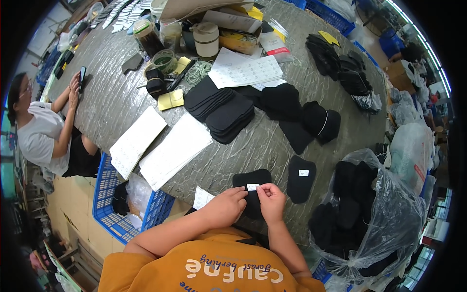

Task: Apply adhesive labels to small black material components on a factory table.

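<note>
- Black fabric piece [253,182] lies flat on the grey table [112,97], right under our fingertips, at the near edge by our chest.
- We see a clear plastic bag [384,219] of more black pieces well off to the right of our fingers, bulging beside the table.
- We see two white printed sheets [160,146] lying up and to the left of our fingers, well apart from them.
- A fanned stack of black pieces [221,109] sits farther up the table, beyond our fingers.
- A second black piece [300,179], with its own white label, lies just right of our right fingers without touching them.
- Our left hand [226,207] has its fingers drawn narrow, pinching the left end of the small white label [253,187].
- Our right hand [271,199] closes finger and thumb on the label's right end, so both hands hold it against the black fabric piece.
- A small white slip [202,198] rests just left of our left fingers.
- That small white label sits between our fingertips, on the upper part of the piece.
</note>
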The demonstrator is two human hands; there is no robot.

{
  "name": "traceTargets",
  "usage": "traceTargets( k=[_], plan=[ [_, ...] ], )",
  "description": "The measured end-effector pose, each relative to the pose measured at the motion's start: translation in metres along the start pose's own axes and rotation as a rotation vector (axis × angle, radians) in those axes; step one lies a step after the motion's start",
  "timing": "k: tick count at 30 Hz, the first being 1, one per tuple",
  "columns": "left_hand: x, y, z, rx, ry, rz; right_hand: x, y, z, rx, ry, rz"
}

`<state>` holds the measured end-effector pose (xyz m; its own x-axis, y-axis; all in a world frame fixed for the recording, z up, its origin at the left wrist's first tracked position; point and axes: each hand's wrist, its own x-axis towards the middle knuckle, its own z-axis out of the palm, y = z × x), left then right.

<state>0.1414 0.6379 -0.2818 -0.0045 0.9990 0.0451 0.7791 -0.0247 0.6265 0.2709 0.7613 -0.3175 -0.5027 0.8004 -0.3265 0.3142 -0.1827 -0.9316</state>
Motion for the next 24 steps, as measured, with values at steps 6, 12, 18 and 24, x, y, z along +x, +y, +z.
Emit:
traceTargets(
  k=[6,12,18,24],
  plan=[
    [0.0,-0.001,0.0,-0.009,0.008,0.0,0.001,-0.003,0.004,0.009,-0.009,-0.002],
    [0.003,0.001,-0.004,0.003,-0.043,-0.015,0.001,-0.004,0.003,-0.005,0.009,-0.003],
    [0.004,-0.001,0.005,0.106,-0.073,0.006,0.002,0.003,0.003,-0.095,0.031,-0.028],
    [0.006,0.002,0.004,0.18,-0.113,0.006,0.006,0.005,0.004,-0.121,0.111,-0.042]
  ],
)
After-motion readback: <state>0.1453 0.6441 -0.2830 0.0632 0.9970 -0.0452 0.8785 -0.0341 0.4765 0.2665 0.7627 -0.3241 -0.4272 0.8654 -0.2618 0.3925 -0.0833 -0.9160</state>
